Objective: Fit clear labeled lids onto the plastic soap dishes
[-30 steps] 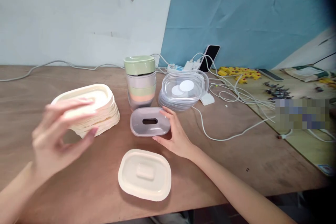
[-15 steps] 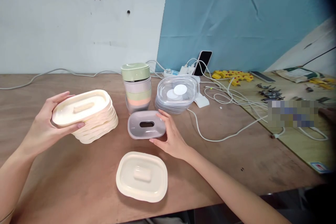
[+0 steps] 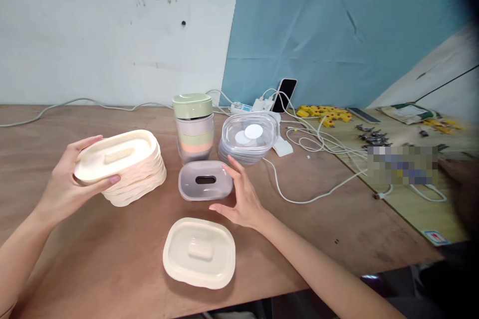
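Observation:
My left hand (image 3: 67, 179) grips the left end of the top piece on a leaning stack of cream oval plastic trays (image 3: 149, 172), thumb in front and fingers behind. Close to the right end of a grey-mauve oval piece with a slot in its middle (image 3: 189, 190), my right hand (image 3: 243, 194) has its thumb and fingers spread. Whether a fingertip still touches that piece I cannot tell. Nearer to me, a single cream tray (image 3: 175, 271) with a raised bar in its centre lies on the table.
Behind the mauve piece stands a stack of green, lilac and peach containers (image 3: 194, 124). Right of it are stacked clear lids (image 3: 232, 134). White cables (image 3: 299, 202), a phone (image 3: 285, 93), yellow pieces (image 3: 325, 113) and small dark metal parts (image 3: 374, 135) lie farther back and right.
My right hand's fingers have opened from the right end of the mauve piece. My left hand keeps its grip on the cream stack. The view has shifted slightly.

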`<move>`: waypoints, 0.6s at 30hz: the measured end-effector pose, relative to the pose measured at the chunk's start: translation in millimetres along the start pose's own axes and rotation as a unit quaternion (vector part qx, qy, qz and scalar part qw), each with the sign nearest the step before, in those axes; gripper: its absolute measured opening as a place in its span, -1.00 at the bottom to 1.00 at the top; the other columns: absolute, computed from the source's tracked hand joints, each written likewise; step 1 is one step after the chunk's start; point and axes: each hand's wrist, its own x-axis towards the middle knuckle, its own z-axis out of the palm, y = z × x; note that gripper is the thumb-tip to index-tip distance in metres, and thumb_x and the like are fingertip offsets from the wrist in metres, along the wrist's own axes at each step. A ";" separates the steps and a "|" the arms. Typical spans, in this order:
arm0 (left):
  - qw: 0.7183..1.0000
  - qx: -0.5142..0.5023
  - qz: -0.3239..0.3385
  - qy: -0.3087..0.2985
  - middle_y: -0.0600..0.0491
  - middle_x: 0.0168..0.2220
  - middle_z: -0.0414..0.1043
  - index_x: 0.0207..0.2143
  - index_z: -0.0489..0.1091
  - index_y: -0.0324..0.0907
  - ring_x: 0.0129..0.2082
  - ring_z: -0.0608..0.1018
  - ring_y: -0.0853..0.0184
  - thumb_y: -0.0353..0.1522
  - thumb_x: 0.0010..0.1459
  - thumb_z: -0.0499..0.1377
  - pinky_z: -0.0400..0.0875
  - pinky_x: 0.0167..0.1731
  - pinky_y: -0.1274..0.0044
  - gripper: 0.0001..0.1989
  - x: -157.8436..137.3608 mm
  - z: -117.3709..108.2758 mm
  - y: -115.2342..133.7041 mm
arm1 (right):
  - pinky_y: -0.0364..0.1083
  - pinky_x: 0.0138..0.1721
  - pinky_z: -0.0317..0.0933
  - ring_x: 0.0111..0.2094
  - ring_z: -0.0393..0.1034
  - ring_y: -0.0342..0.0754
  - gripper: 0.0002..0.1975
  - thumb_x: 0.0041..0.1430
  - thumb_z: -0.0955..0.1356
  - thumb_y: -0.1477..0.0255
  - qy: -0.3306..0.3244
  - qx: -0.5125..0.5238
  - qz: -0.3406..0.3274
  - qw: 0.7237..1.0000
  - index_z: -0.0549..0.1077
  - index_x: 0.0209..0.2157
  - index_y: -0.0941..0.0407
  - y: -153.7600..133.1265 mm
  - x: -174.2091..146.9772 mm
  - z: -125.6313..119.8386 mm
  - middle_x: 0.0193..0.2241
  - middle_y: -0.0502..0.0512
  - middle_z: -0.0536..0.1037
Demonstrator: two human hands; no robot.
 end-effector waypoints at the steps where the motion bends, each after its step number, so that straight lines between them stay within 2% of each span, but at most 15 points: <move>1: 1.000 -0.003 -0.001 -0.002 -0.02 0.06 0.35 0.12 0.25 0.03 -0.01 0.46 0.02 -0.02 -0.26 0.35 0.52 -0.20 0.27 -0.16 -0.1 0.1 0.3 | 0.27 0.05 0.23 0.20 0.13 0.27 -0.27 0.08 0.38 0.15 0.038 -0.019 -0.039 0.998 0.07 0.18 0.14 -2.8 2.6 -2.2 0.20 0.44 0.12; 4: 1.000 -0.012 -0.004 -0.005 -0.01 0.07 0.34 0.11 0.25 0.05 0.01 0.45 -0.01 -0.04 -0.25 0.34 0.50 -0.19 0.22 -0.19 -1.0 0.5 -0.1 | 0.15 -0.05 0.34 0.04 0.32 0.14 -0.58 0.13 0.32 0.40 0.151 -0.065 -0.152 0.975 0.24 0.05 0.07 -15.1 28.0 -14.4 0.00 0.27 0.38; 6: 1.000 -0.015 -0.007 -0.005 0.00 0.08 0.33 0.11 0.24 0.07 0.02 0.44 -0.03 -0.04 -0.24 0.34 0.48 -0.16 0.18 -0.20 -1.6 1.0 -1.6 | 0.07 -0.08 0.34 -0.07 0.40 0.05 -0.71 0.14 0.29 0.54 0.177 -0.089 -0.183 0.963 0.32 -0.08 0.04 -24.7 61.7 -24.8 -0.15 0.15 0.50; 7: 1.000 -0.019 -0.009 -0.005 0.00 0.08 0.33 0.11 0.24 0.08 0.02 0.44 -0.03 -0.04 -0.24 0.35 0.46 -0.14 0.15 -0.20 -1.7 1.3 -2.4 | 0.07 -0.05 0.32 -0.09 0.40 0.03 -0.76 0.16 0.28 0.54 0.169 -0.096 -0.181 0.964 0.34 -0.13 0.04 -29.3 82.3 -29.2 -0.20 0.11 0.53; 9: 0.999 -0.034 -0.013 -0.003 0.00 0.09 0.33 0.10 0.25 0.07 0.03 0.43 -0.02 -0.03 -0.25 0.35 0.43 -0.09 0.14 -0.20 -1.6 1.3 -3.9 | 0.06 -0.02 0.27 -0.10 0.38 0.03 -0.84 0.22 0.27 0.46 0.154 -0.111 -0.151 0.970 0.36 -0.15 0.07 -37.6 125.9 -34.6 -0.20 0.11 0.55; 13: 0.996 -0.089 -0.025 -0.012 -0.02 0.06 0.34 0.09 0.27 0.00 -0.01 0.45 0.08 -0.01 -0.24 0.35 0.49 -0.17 0.34 -0.20 0.3 -1.8 -6.5 | 0.13 0.04 0.18 0.05 0.27 0.16 -0.66 0.15 0.39 0.30 0.055 -0.198 -0.045 0.978 0.40 -0.08 0.17 -49.3 193.5 -28.1 -0.11 0.18 0.53; 15: 0.992 -0.118 -0.033 -0.014 -0.02 0.04 0.37 0.10 0.26 -0.02 -0.04 0.46 0.13 -0.01 -0.22 0.34 0.49 -0.26 0.47 -0.19 1.7 -4.4 -8.9 | 0.15 0.00 0.19 0.04 0.28 0.20 -0.58 0.09 0.43 0.24 0.007 -0.224 0.000 0.975 0.41 -0.08 0.20 -52.6 209.2 -20.5 -0.15 0.21 0.54; 18: 0.988 -0.152 -0.033 0.008 -0.02 0.01 0.39 0.11 0.26 -0.04 -0.07 0.47 0.18 -0.03 -0.22 0.36 0.46 -0.33 0.56 -0.19 3.9 -8.1 -13.7 | 0.12 -0.11 0.25 -0.08 0.38 0.19 -0.52 0.04 0.45 0.21 -0.045 -0.243 0.055 0.967 0.43 -0.07 0.20 -54.8 215.0 -11.9 -0.29 0.20 0.58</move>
